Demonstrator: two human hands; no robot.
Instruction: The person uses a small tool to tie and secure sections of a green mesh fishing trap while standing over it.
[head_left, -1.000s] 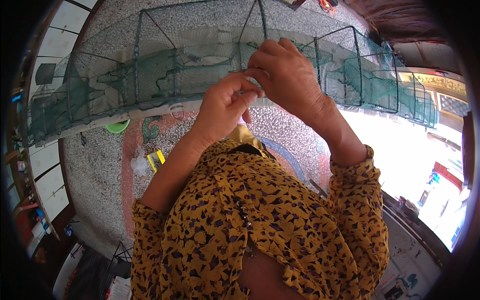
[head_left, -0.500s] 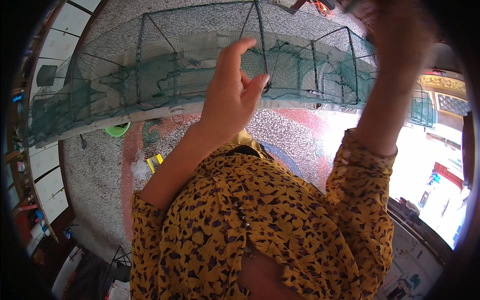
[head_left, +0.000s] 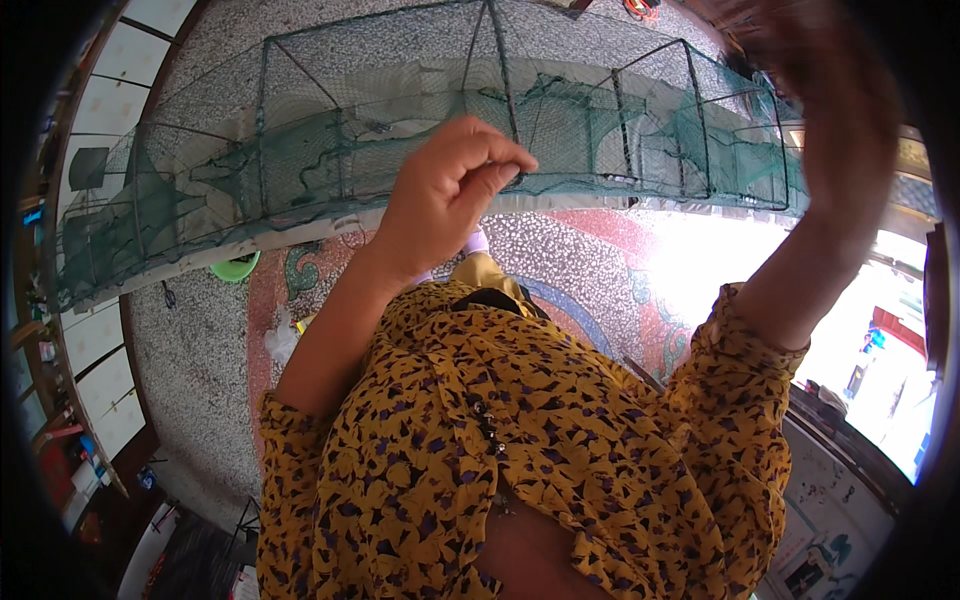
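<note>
A long green mesh net trap [head_left: 400,160] on dark square frames stretches across the view in front of me. My left hand [head_left: 450,185] is closed in a pinch, with thumb and forefinger on the net trap's near lower edge at the foot of one dark frame. High at the right, my right hand [head_left: 800,50] is raised beside the net trap's right end. It is smeared by motion and dark, so its fingers and anything in them cannot be made out.
Speckled terrazzo floor [head_left: 200,380] with coloured patterns lies below. A light green basin [head_left: 237,267] stands under the net's left part, with a clear plastic bag [head_left: 281,342] nearer me. White cabinet doors [head_left: 105,370] line the left. Bright light [head_left: 720,260] comes from the right.
My left hand has gone from open fingers to a pinch on the net's edge and shifted slightly left. My right arm has swung outward to the right. The net sits slightly higher in view.
</note>
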